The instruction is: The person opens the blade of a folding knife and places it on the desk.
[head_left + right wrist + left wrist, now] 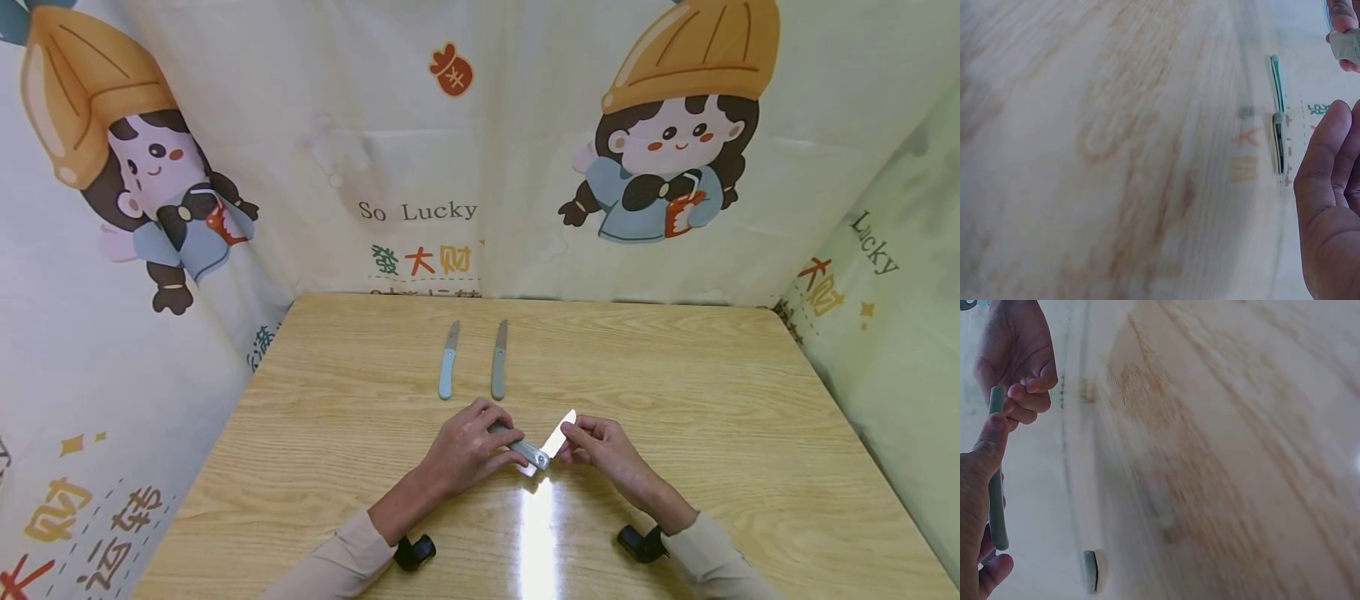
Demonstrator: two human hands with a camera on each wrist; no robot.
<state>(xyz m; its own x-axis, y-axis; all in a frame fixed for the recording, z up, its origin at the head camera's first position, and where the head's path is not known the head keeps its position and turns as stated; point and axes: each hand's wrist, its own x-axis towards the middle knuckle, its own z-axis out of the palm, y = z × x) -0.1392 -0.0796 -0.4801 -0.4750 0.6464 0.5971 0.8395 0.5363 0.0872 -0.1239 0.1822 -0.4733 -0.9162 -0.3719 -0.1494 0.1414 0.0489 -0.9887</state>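
My left hand (471,446) grips the grey-green handle (530,452) of a folding knife just above the table. The knife's shiny blade (558,435) stands partly unfolded, at roughly a right angle to the handle. Near the tip, the thumb and fingers of my right hand (606,454) pinch the blade. In the left wrist view the handle (997,506) runs along the left thumb, and the right hand (1019,356) is at its far end. The right wrist view shows the right fingers (1319,150) bent, while the blade is hidden there.
Farther back on the wooden table (675,375) lie two unfolded knives side by side, blades pointing away: a light blue one (447,371) and a grey one (498,371). A printed curtain (525,167) hangs behind the table's back edge and along both sides.
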